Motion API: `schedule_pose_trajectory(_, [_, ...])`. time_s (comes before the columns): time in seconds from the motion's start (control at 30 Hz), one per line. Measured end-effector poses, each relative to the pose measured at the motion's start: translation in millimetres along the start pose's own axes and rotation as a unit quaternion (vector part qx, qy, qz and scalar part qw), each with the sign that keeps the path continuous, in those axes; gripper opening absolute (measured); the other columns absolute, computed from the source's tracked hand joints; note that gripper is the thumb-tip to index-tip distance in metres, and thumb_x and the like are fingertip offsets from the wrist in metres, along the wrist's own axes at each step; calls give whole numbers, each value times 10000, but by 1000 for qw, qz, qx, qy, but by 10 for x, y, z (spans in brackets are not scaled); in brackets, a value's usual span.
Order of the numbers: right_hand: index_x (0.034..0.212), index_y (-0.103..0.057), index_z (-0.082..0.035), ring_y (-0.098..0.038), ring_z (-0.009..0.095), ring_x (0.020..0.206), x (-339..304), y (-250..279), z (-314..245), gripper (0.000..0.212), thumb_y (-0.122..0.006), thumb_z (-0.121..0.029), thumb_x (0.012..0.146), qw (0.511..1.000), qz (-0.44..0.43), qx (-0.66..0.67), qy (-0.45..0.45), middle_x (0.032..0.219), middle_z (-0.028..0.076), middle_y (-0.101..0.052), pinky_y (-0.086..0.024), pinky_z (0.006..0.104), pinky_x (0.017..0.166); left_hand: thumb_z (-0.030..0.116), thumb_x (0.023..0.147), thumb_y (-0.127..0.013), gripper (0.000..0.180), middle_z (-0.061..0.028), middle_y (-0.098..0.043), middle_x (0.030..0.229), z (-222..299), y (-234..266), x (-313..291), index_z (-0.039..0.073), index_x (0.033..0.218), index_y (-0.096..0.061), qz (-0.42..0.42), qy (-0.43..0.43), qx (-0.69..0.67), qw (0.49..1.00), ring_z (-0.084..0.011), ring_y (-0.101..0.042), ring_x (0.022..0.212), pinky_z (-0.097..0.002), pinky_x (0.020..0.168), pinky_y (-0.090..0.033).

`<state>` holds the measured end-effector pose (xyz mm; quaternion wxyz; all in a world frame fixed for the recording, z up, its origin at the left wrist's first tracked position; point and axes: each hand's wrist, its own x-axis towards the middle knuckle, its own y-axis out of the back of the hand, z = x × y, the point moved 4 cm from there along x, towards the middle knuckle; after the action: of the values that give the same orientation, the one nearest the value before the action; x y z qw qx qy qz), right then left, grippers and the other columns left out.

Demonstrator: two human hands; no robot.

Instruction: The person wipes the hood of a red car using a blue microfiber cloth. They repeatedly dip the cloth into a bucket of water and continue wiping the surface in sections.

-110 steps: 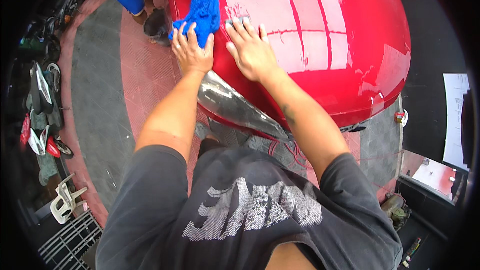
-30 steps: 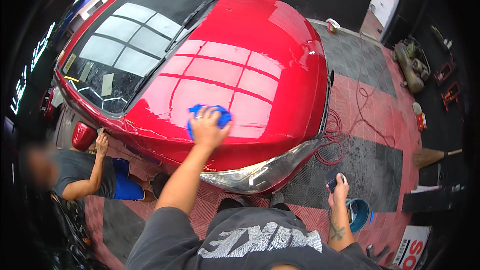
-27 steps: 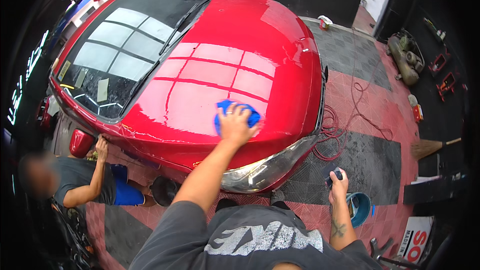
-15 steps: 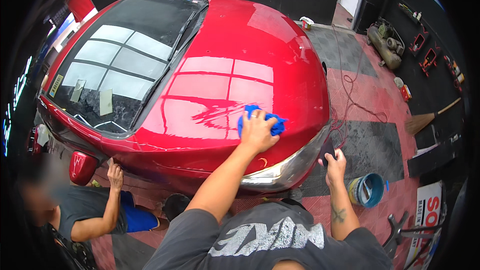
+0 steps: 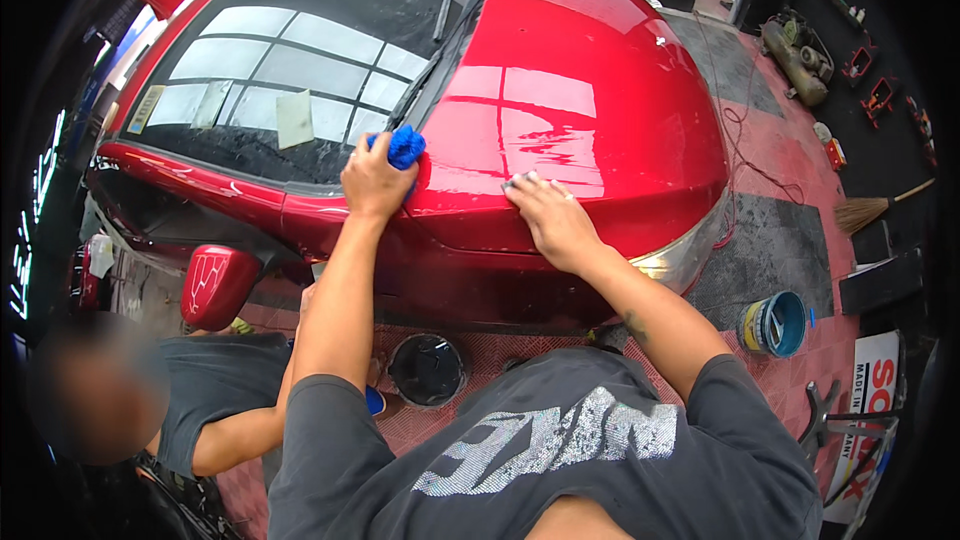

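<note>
My left hand (image 5: pixel 376 180) is closed round a bunched blue cloth (image 5: pixel 405 148) at the windshield-side edge of a red car's hood (image 5: pixel 620 110). Farther right, my right hand (image 5: pixel 553 220) rests on the near side of the hood, fingers forward. Under its fingertips shows the edge of a dark flat piece (image 5: pixel 516 181) that looks like sandpaper; the palm hides the rest. Window reflections and wet-looking smears lie on the paint beyond this hand.
At the left, another person (image 5: pixel 225 390) crouches beside the red side mirror (image 5: pixel 220 287). A black bucket (image 5: pixel 427 370) stands below the fender, a blue-rimmed bucket (image 5: pixel 772 324) to the right. An air compressor (image 5: pixel 796 58), a red hose (image 5: pixel 738 145) and a broom (image 5: pixel 880 206) lie farther off.
My left hand has carried the blue cloth from mid-hood leftward toward the windshield. My right hand, earlier holding the dark flat piece off the car's front, has come onto the hood. The view has shifted.
</note>
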<state>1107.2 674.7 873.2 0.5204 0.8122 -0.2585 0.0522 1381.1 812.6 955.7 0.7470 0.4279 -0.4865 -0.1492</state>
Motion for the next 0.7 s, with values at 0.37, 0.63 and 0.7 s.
schedule_pose_trajectory(0.37, [1635, -463, -83, -325, 377, 1630, 921, -643, -1040, 547, -498, -319, 1142, 987, -83, -58, 122, 1724, 161, -419, -235, 597, 1323, 262, 727, -918, 486, -156, -706, 1203, -461, 15, -126, 129, 1157, -736, 174, 4, -71, 982, -411, -722, 1073, -513, 891, -608])
schedule_pose_trajectory(0.63, [1620, -472, -66, -358, 381, 1609, 758, -715, -1050, 558, -512, -335, 1133, 983, -47, -84, 155, 1708, 163, -437, -246, 615, 1308, 217, 720, -917, 501, -154, -716, 1176, -499, 29, -171, 126, 1169, -713, 189, 1, -62, 980, -412, -730, 1035, -494, 866, -618])
schedule_pose_trajectory(0.7, [1609, -482, -59, -359, 382, 1607, 962, -714, -1149, 550, -510, -334, 1133, 986, -27, -88, 141, 1700, 168, -445, -251, 618, 1304, 224, 723, -918, 507, -160, -714, 1185, -457, 65, -136, 124, 1176, -714, 194, -1, -71, 978, -413, -730, 1042, -501, 865, -621])
